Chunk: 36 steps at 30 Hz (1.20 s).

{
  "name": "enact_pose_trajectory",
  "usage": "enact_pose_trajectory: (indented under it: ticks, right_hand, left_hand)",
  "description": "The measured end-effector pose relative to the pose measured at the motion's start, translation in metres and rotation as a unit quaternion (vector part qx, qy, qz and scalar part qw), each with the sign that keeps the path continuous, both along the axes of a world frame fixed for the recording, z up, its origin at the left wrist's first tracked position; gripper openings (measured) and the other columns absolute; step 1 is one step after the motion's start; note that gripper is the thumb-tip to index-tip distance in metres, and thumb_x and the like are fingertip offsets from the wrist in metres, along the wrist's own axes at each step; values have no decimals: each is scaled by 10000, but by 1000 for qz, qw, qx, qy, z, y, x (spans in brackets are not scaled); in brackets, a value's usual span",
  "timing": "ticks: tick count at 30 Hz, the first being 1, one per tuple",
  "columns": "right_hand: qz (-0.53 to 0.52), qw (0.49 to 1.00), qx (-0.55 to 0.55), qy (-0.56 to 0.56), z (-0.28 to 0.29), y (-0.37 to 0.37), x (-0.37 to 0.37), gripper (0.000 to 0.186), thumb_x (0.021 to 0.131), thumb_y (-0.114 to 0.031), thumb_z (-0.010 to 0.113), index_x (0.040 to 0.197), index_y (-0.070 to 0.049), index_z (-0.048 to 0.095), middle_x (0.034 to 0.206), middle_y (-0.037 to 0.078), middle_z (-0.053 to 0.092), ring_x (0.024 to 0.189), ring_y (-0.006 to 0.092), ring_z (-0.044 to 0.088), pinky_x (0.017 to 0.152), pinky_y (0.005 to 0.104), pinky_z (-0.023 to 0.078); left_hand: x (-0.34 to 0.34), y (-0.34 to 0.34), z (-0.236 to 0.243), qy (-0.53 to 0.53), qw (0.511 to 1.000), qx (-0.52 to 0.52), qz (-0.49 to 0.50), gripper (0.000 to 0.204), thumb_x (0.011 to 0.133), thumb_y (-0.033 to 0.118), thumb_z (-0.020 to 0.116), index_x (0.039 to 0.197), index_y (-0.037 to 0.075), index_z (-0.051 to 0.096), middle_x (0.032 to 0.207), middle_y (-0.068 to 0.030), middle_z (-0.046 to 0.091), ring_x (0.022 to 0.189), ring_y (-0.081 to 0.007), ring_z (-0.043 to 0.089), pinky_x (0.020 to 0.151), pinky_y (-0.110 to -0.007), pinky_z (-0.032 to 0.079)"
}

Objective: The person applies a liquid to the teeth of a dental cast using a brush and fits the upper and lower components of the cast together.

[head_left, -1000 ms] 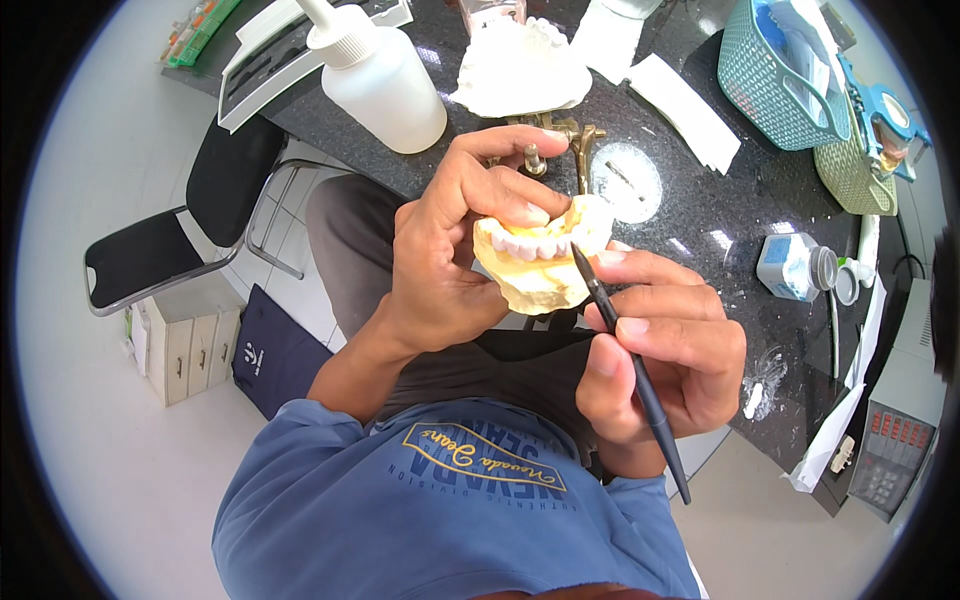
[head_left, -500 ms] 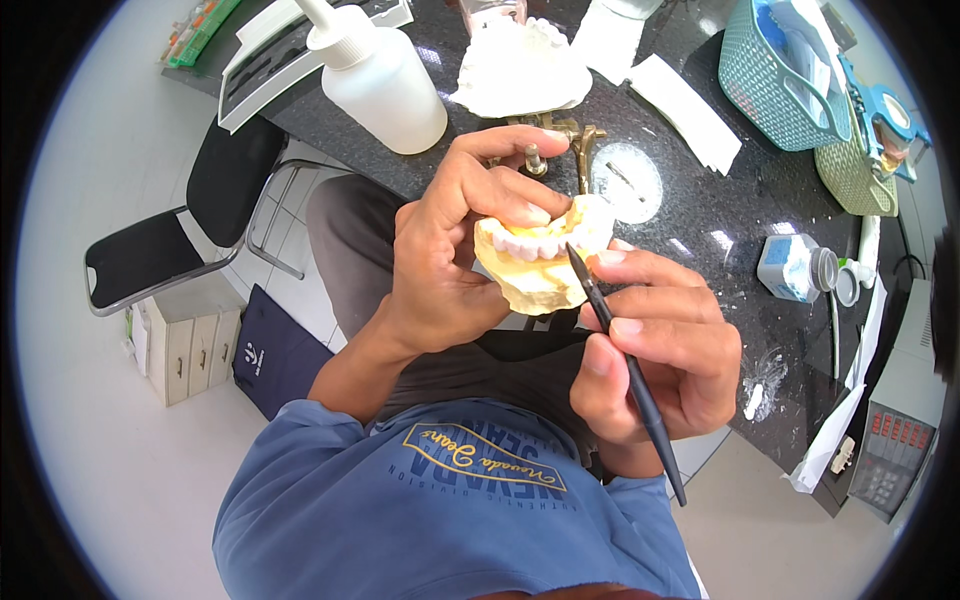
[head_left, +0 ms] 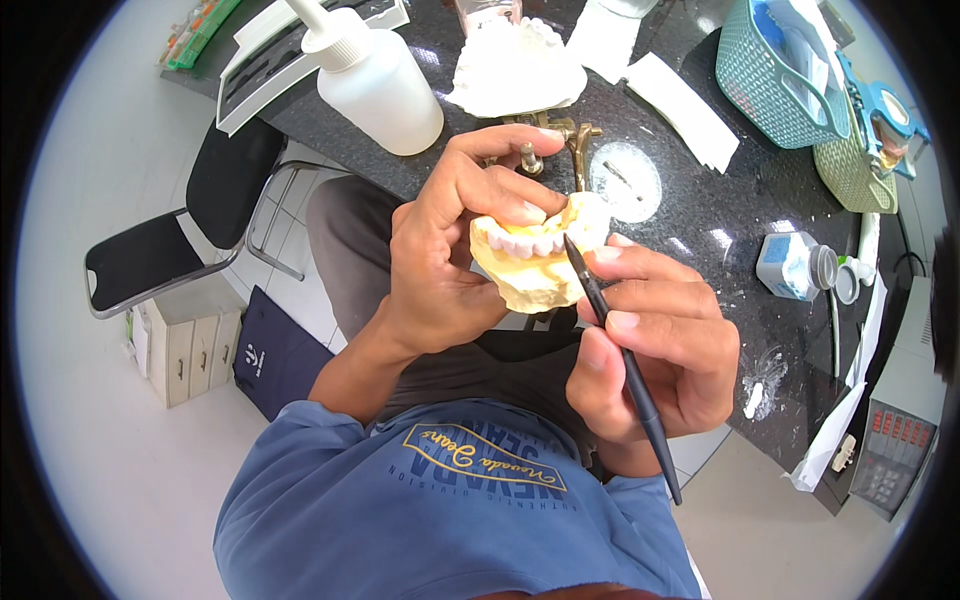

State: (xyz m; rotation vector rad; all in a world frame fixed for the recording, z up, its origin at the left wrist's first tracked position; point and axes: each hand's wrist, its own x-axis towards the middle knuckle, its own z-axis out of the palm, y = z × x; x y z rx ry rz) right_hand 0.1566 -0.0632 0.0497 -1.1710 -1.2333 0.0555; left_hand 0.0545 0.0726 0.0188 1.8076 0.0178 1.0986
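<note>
My left hand [head_left: 455, 225] grips a yellow dental cast [head_left: 530, 280] with a row of pale pinkish-white teeth [head_left: 525, 243] facing me. Between the fingers and thumb of my right hand [head_left: 665, 345] is a slim black brush-like tool [head_left: 640, 390]. Its dark pointed tip meets the teeth near the right end of the row, and whether it presses on them I cannot tell. My right fingertips lie close to the cast's right edge. Behind the left fingers a brass-coloured metal frame [head_left: 580, 150] shows, partly hidden. A white dental cast [head_left: 518, 70] stands just beyond it.
A white squeeze bottle [head_left: 385, 95] stands at the back left. On the dark speckled counter lie a round plate with white powder [head_left: 626, 182] and a folded tissue [head_left: 685, 112]. Right of these are a teal basket [head_left: 770, 90], a jar [head_left: 795, 266] and a control unit [head_left: 895, 440].
Both hands, the cast and the black tool appear shifted very slightly left, along with the counter items. The tool's tip stays at the same part of the teeth.
</note>
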Motion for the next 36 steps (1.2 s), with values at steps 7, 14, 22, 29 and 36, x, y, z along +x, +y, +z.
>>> enact_pose_trajectory:
  ticks: [7, 14, 22, 29, 36]
  right_hand:
    - [-9, 1000, 12, 7, -1, -1, 1, 200, 848, -92, 668, 959, -39, 510, 790, 135, 635, 885, 314, 671, 896, 490, 519]
    - [-1, 999, 20, -29, -2, 2, 2, 221, 797, -42, 693, 959, -40, 541, 779, 135, 650, 921, 344, 674, 911, 497, 509]
    - [-21, 999, 47, -15, -1, 8, 1, 297, 678, 1, 805, 902, -46, 617, 804, 113, 676, 836, 314, 699, 814, 432, 566]
    - [-19, 999, 36, -8, 0, 6, 1, 300, 680, -7, 807, 907, -49, 615, 793, 108, 675, 835, 313, 700, 815, 436, 569]
    - [-33, 997, 46, -55, -3, 4, 1, 281, 743, -33, 757, 943, -51, 561, 786, 104, 648, 848, 306, 694, 847, 464, 556]
  left_hand:
    - [0, 0, 2, 6, 1000, 10, 5, 405, 711, 50, 821, 982, 59, 520, 948, -143, 703, 1214, -302, 517, 1018, -439, 376]
    - [0, -1, 2, 7, 1000, -5, 13, 412, 721, 44, 819, 997, 57, 513, 988, -139, 683, 1237, -316, 502, 1014, -424, 390]
    - [1, -2, 2, 6, 1000, -9, 8, 429, 717, 46, 826, 1005, 60, 508, 996, -144, 676, 1249, -315, 490, 1010, -422, 394]
    - [0, -2, 2, 5, 1000, -6, 11, 421, 717, 26, 815, 1005, 58, 508, 989, -145, 677, 1239, -318, 499, 1006, -416, 399]
    - [2, -9, -1, -9, 998, -30, 51, 412, 725, 34, 808, 1013, 52, 512, 1014, -158, 667, 1249, -323, 488, 1028, -425, 384]
